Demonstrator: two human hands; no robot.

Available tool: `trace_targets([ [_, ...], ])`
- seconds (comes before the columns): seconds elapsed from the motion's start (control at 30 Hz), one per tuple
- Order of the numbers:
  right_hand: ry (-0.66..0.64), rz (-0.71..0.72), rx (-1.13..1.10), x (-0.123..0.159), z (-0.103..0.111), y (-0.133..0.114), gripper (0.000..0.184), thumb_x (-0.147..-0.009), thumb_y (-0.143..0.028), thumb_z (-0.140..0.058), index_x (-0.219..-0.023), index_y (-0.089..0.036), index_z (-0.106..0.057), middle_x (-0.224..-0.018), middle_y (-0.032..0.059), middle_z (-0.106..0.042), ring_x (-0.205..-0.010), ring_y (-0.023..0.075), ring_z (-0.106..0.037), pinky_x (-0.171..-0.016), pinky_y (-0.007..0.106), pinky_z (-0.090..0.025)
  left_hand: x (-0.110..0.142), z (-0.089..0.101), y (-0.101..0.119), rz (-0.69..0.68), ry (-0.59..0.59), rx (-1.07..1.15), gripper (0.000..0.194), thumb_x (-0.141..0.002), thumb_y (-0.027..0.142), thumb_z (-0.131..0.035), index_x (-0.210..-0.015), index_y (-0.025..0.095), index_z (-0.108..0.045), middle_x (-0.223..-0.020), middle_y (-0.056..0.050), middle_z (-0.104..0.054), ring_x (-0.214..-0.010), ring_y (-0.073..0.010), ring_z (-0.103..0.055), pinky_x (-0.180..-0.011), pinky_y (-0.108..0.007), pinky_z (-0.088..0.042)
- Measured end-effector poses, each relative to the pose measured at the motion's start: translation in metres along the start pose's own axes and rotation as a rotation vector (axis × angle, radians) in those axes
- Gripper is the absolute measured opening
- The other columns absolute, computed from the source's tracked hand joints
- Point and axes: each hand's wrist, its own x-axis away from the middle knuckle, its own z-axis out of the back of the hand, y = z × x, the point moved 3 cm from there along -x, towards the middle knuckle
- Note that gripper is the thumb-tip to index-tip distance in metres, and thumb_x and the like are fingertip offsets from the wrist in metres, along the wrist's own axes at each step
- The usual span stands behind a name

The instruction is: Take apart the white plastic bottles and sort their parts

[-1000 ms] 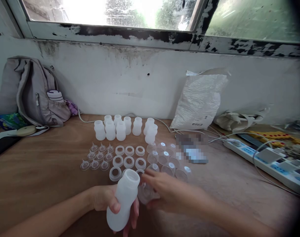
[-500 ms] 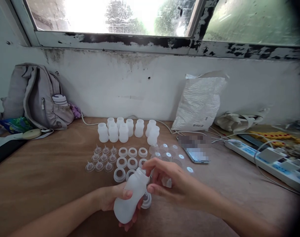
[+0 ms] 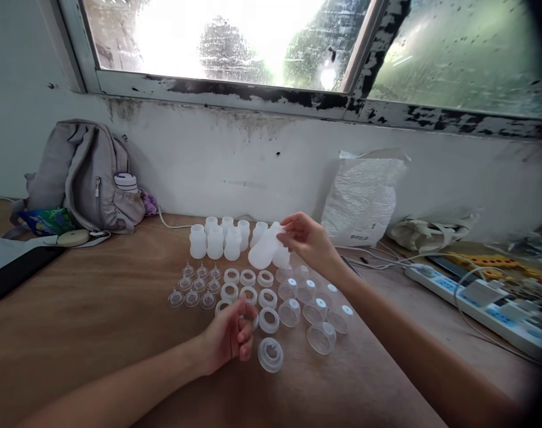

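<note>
My right hand (image 3: 307, 241) pinches a translucent white baby bottle (image 3: 262, 251) by its neck. The bottle leans, base toward the lower left, in front of other upright bottles (image 3: 215, 242) at the back of the table. My left hand (image 3: 230, 333) holds nothing, its fingers loosely curled and apart, over the front of the screw rings (image 3: 268, 298), partly hiding some. Just right of it lies a ring with a nipple in it (image 3: 270, 355). Clear nipples (image 3: 191, 297) stand in rows on the left. Clear dome caps (image 3: 322, 337) stand to the right.
A grey backpack (image 3: 87, 178) and a black flat object (image 3: 23, 274) are at the left. A white plastic parcel (image 3: 362, 199) leans on the wall. A power strip (image 3: 476, 306) with cables lies at the right. My right forearm mostly covers a phone.
My right hand took the bottle from my left hand and carried it back to the other bottles. My left hand let go. The view has tilted up slightly.
</note>
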Motion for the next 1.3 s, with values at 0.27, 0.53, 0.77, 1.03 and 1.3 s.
trace_targets([
  [0.27, -0.13, 0.06, 0.56, -0.03, -0.04, 0.052, 0.017, -0.069, -0.009, -0.052, -0.084, -0.016, -0.053, -0.073, 0.0026, -0.06, -0.067, 0.0128, -0.056, -0.063, 0.024, -0.041, 0.02, -0.02, -0.004, -0.305, 0.148, -0.905, 0.023, -0.071, 0.036, -0.058, -0.067, 0.014, -0.052, -0.053, 0.004, -0.042, -0.048, -0.0055, -0.035, -0.045, -0.018, -0.026],
  [0.53, -0.126, 0.003, 0.575, -0.043, -0.053, 0.073, 0.019, -0.069, -0.006, -0.05, -0.086, -0.013, -0.055, -0.082, 0.006, -0.062, -0.064, 0.011, -0.055, -0.062, 0.022, -0.04, 0.015, -0.016, -0.003, -0.303, 0.183, -1.03, 0.021, -0.068, 0.032, -0.06, -0.078, 0.015, -0.051, -0.06, 0.005, -0.045, -0.054, -0.0069, -0.039, -0.049, -0.018, -0.03],
  [0.77, -0.079, 0.049, 0.63, -0.044, -0.051, 0.06, 0.017, -0.069, -0.01, -0.051, -0.084, -0.014, -0.057, -0.084, 0.0049, -0.058, -0.06, 0.01, -0.053, -0.063, 0.023, -0.039, 0.015, -0.015, -0.003, -0.3, 0.163, -1.175, 0.041, -0.057, 0.039, -0.069, -0.09, 0.017, -0.056, -0.076, 0.002, -0.051, -0.06, -0.0088, -0.043, -0.054, -0.02, -0.034],
  [1.03, -0.172, 0.18, 0.514, 0.041, -0.045, 0.005, 0.011, -0.081, -0.022, -0.043, -0.077, -0.017, -0.051, -0.06, -0.0016, -0.051, -0.051, 0.0088, -0.044, -0.05, 0.02, -0.033, 0.01, -0.006, -0.006, -0.304, 0.205, -1.387, 0.047, -0.056, 0.046, -0.068, -0.095, 0.021, -0.06, -0.08, -0.001, -0.051, -0.07, -0.0157, -0.047, -0.064, -0.027, -0.037],
  [1.3, -0.382, 0.233, 0.418, 0.159, -0.043, 0.023, 0.005, -0.081, -0.021, -0.044, -0.084, -0.019, -0.046, -0.066, 0.0007, -0.058, -0.054, 0.0103, -0.052, -0.054, 0.022, -0.038, 0.017, -0.022, -0.004, -0.418, 0.165, -1.387, 0.035, -0.055, 0.034, -0.069, -0.084, 0.017, -0.059, -0.076, 0.0, -0.049, -0.065, -0.0118, -0.046, -0.059, -0.023, -0.038],
])
